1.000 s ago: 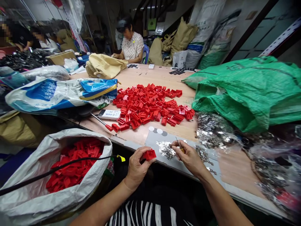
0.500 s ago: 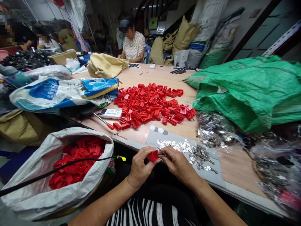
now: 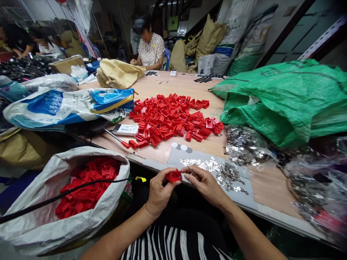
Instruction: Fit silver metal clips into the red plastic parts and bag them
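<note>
Close to the table's front edge, my left hand (image 3: 159, 192) pinches a small red plastic housing (image 3: 174, 176) between thumb and fingers. One side of the housing faces up and shows small details. My right hand (image 3: 204, 183) is just to its right, fingertips closed on a thin dark tool (image 3: 193, 172) that is mostly hidden by the fingers. Beyond my right hand, small flat silver metal pieces (image 3: 211, 164) are scattered on a grey mat (image 3: 173, 156). A large pile of similar red housings (image 3: 168, 121) covers the middle of the table.
An open white sack (image 3: 35, 224) of red parts stands at my left, a black cable (image 3: 81, 189) crossing it. A screwdriver (image 3: 117, 138) lies beside a white device (image 3: 126, 129). Right are a green sack (image 3: 279, 101) and bagged metal parts (image 3: 244, 144). A person (image 3: 150, 47) sits opposite.
The red housing has turned in my left hand, showing more of its side. My right fingertips have shifted and the tool's tip shows less. The view has moved slightly.
</note>
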`<state>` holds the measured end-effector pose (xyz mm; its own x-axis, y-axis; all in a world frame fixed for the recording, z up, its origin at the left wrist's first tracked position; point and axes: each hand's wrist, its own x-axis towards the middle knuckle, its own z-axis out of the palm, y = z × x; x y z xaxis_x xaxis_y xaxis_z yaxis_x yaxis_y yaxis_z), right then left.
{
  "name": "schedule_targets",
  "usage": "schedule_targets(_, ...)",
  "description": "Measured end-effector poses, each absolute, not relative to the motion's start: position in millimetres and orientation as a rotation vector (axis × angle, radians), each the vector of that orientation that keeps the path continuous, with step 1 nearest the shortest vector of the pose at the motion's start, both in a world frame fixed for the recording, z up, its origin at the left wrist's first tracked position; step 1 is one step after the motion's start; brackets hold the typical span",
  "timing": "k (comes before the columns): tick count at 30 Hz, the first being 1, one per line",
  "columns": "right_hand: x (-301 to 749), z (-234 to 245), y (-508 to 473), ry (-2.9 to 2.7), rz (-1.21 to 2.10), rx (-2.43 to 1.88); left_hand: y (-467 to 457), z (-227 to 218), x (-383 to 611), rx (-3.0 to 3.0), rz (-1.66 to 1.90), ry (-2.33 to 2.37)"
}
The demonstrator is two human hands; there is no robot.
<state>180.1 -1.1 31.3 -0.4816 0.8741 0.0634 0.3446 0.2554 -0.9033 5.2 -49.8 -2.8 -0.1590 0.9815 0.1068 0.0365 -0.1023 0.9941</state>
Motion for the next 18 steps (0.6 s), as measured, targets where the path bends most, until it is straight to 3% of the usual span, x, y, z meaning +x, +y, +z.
schedule_targets(18, 179.4, 10.1, -3.8, -1.714, 1.397, -1.145, -48.6, -3.1, 6.7, 1.746, 1.430, 1.333)
